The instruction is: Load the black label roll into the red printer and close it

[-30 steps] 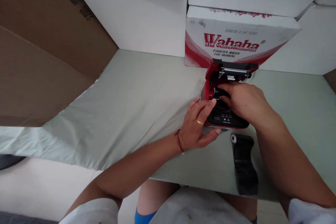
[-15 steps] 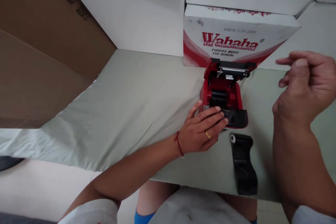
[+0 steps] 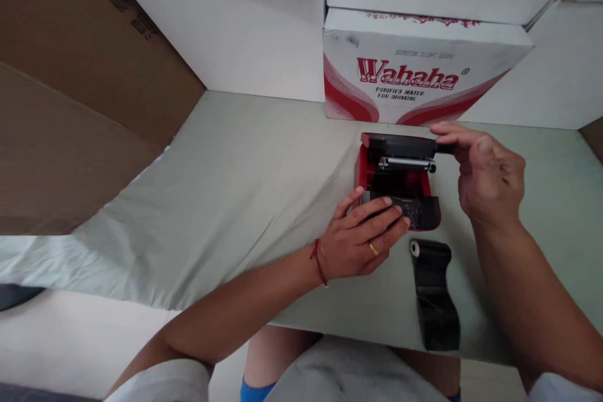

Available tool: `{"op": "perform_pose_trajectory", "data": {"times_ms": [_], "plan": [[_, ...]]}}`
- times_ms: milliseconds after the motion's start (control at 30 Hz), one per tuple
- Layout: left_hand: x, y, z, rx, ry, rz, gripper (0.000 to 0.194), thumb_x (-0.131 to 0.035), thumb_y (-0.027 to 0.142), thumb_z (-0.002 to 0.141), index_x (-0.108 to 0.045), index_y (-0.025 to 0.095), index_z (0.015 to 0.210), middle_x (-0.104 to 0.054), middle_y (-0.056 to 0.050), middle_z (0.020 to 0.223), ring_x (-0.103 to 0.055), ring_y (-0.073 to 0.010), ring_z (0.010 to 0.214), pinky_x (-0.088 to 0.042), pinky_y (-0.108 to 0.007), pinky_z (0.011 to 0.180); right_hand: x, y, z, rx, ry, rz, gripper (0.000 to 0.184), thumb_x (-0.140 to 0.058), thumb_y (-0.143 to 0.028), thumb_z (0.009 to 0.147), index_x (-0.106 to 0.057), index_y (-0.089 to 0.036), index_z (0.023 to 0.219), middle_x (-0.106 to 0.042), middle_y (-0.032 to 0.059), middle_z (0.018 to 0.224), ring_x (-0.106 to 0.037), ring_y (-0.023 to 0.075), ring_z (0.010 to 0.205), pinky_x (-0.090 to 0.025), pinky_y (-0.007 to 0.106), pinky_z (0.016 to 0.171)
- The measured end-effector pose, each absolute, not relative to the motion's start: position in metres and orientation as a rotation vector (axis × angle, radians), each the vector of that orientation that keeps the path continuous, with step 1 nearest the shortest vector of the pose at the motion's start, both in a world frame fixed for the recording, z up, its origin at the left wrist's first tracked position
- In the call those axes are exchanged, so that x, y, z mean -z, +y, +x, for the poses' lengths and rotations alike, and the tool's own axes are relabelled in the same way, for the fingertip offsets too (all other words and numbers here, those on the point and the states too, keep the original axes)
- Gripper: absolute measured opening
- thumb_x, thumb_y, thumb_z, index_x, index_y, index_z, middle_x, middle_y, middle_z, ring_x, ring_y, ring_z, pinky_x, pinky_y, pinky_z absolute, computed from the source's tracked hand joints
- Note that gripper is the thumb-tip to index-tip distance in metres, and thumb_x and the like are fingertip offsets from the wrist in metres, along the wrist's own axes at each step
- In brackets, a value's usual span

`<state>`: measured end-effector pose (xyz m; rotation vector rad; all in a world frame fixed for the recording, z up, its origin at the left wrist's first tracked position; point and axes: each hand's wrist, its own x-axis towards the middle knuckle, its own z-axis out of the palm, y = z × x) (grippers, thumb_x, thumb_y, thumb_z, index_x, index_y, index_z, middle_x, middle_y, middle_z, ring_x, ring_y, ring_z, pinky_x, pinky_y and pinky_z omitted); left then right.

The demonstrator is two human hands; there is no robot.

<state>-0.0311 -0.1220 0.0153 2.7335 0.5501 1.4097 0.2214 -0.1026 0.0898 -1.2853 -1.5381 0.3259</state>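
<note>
A small red and black printer (image 3: 358,166) stands on the cloth-covered table, its hinged lid (image 3: 400,146) partly lowered over the dark inside. My left hand (image 3: 360,235) lies flat across the front edge, fingers spread over black film (image 3: 409,208) there. At the lid's right end is my right hand (image 3: 492,176), its fingers bent around the black edge. A metal-and-roller bar (image 3: 407,164) shows under the lid. Just in front of the printer lies a black ribbon roll (image 3: 432,251), partly unrolled toward me. The film inside the printer is mostly hidden in shadow.
A white and red Wahaha water carton (image 3: 414,69) stands behind the printer. White boxes (image 3: 254,31) are stacked along the back. A large brown cardboard box (image 3: 85,138) takes up the left side. Green cloth (image 3: 235,182) covers the table, wrinkled at left.
My right hand has moved left and onto the lid's edge. The lid has swung from standing upright to partly lowered. My left hand stays on the printer's front.
</note>
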Motion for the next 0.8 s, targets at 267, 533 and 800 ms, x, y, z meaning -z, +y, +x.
{"op": "perform_pose_trajectory", "data": {"times_ms": [267,533,800], "plan": [[-0.02,-0.125,-0.032,-1.455,0.586,2.773,0.037,-0.059,0.023,0.105,-0.074,0.021,0.139,-0.087,-0.003,0.128,-0.069,-0.0194,0.144,-0.018,-0.044,0.148,-0.068,-0.144,0.228,-0.342,-1.841,-1.169,0.037,-0.05,-0.033,0.119,-0.082,-0.036,0.138,-0.083,0.0023,0.143,-0.072,0.0262,0.143,-0.045,0.057,0.132],[-0.023,-0.125,-0.032,-1.443,0.616,2.797,0.032,-0.059,0.024,0.108,-0.076,0.024,0.136,-0.088,-0.001,0.128,-0.071,-0.0177,0.139,-0.016,-0.042,0.149,-0.061,-0.155,0.221,-0.163,-1.91,-1.263,0.036,-0.055,-0.017,0.115,-0.08,-0.033,0.135,-0.083,0.0021,0.141,-0.072,0.0227,0.144,-0.041,0.053,0.136],[-0.018,-0.123,-0.031,-1.446,0.588,2.731,0.036,-0.059,0.025,0.106,-0.072,0.025,0.139,-0.087,-0.002,0.127,-0.07,-0.0187,0.139,-0.021,-0.042,0.147,-0.05,-0.162,0.214,-0.067,-1.931,-1.27,0.042,-0.052,-0.019,0.113,-0.072,-0.028,0.149,-0.079,0.0093,0.15,-0.066,0.0287,0.151,-0.039,0.062,0.136]]}}
